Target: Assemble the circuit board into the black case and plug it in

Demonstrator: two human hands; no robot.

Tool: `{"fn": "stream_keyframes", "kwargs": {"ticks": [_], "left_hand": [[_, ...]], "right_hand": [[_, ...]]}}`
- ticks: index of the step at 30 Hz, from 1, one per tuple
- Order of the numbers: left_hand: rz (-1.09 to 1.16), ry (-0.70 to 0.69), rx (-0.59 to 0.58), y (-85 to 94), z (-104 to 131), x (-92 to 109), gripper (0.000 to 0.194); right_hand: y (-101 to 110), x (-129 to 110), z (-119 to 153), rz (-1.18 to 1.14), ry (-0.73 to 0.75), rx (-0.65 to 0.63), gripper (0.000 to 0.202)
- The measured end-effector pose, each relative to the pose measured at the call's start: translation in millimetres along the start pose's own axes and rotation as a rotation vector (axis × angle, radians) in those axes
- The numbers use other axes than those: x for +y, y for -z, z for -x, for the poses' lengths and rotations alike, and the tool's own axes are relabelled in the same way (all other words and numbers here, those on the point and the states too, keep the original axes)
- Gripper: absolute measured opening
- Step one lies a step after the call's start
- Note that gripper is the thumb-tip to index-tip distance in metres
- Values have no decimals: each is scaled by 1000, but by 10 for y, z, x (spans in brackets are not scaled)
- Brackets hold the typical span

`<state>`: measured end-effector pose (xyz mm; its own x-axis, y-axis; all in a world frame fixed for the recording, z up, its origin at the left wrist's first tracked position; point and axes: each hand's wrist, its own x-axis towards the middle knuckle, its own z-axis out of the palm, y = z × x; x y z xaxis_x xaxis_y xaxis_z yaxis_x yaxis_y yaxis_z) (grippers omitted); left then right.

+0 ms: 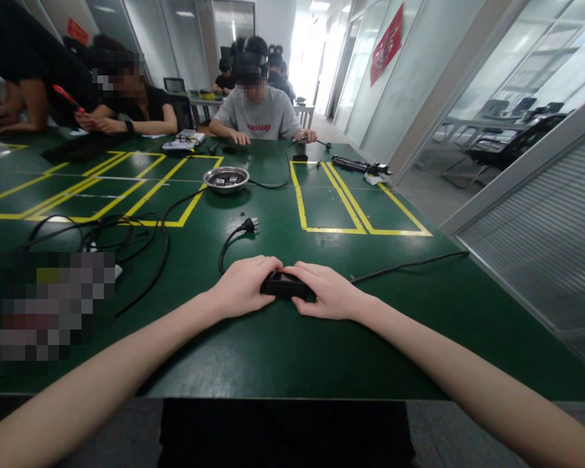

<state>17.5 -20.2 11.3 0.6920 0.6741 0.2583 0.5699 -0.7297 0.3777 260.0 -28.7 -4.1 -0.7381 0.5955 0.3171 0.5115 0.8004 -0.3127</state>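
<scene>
While both curl inward, the left hand (244,285) and the right hand (332,290) grip a black box (287,286) between them. Their fingers (267,262) hide its ends.

Looks like an office doubling as a workshop. Has glass partitions (424,58) and a black chair (519,144) beyond the right edge of the green table (292,364), with people (260,110) seated along its far edge. Carries, on that table, yellow taped rectangles (334,230), loose cables (166,242), and a metal bowl (227,190) of small parts (231,180).
</scene>
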Motion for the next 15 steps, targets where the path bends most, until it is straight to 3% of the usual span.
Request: {"fn": "stream_keyframes", "kwargs": {"ticks": [5, 15], "left_hand": [[-145, -47, -21, 4, -10, 4, 12], [-143, -64, -22, 21, -8, 18, 10]], "right_hand": [[-1, 37, 6, 11, -55, -23, 29], [67, -26, -6, 33, -126, -91, 24]]}}
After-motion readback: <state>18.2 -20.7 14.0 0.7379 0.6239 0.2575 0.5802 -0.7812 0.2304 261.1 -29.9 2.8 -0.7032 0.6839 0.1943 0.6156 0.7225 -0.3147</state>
